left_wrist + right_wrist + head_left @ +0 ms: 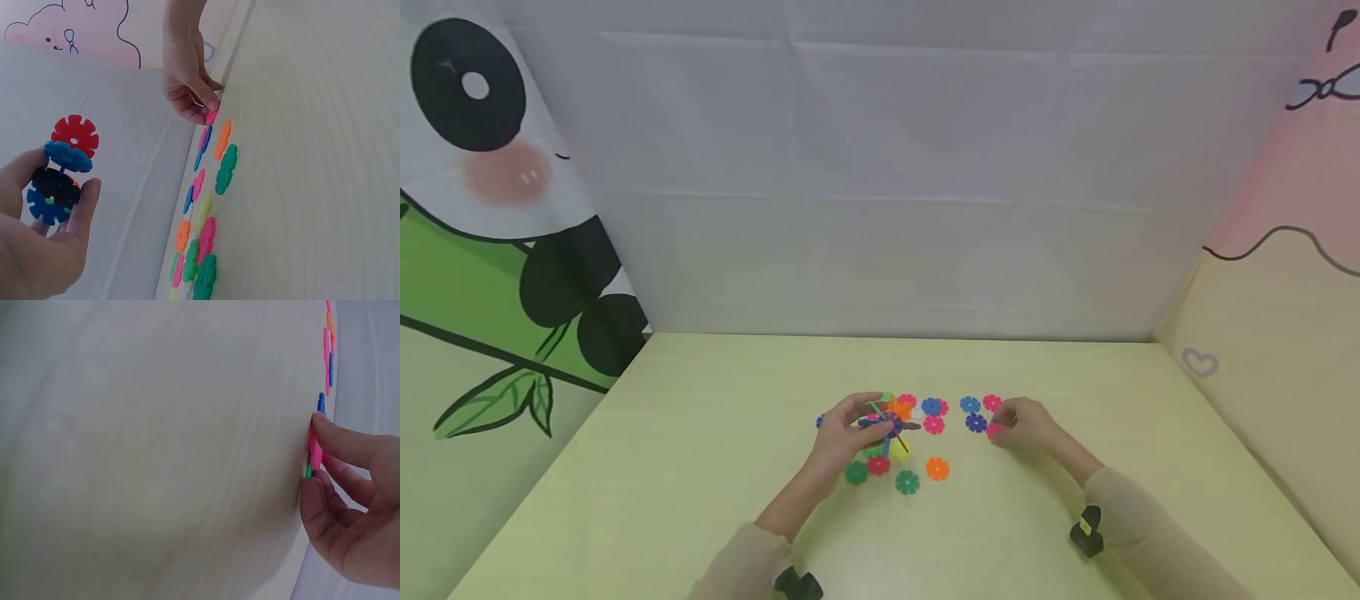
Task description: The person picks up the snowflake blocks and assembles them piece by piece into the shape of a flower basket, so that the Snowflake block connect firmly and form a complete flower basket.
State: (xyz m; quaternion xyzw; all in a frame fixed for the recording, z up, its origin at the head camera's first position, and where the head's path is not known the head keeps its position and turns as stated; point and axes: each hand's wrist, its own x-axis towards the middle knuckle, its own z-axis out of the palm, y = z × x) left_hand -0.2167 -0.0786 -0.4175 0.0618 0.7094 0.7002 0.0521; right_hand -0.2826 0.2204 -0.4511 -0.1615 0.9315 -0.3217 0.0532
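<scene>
Guessing we're on piece-picking; our left hand (841,435) grips a multicoloured cluster of notched plastic discs (892,425), lower centre of frame; our right hand (1032,426) pinches a pink notched plastic disc (995,431), right of centre; next probably calls for lifting it.

The right hand (356,506) pinches a pink disc (317,457) between its fingers at the pale table (156,425), with a green disc (308,467) and a blue disc (321,401) close beside it.

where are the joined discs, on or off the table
Off: the left hand holds the joined discs in the air, apart from the table in the left wrist view.
</scene>
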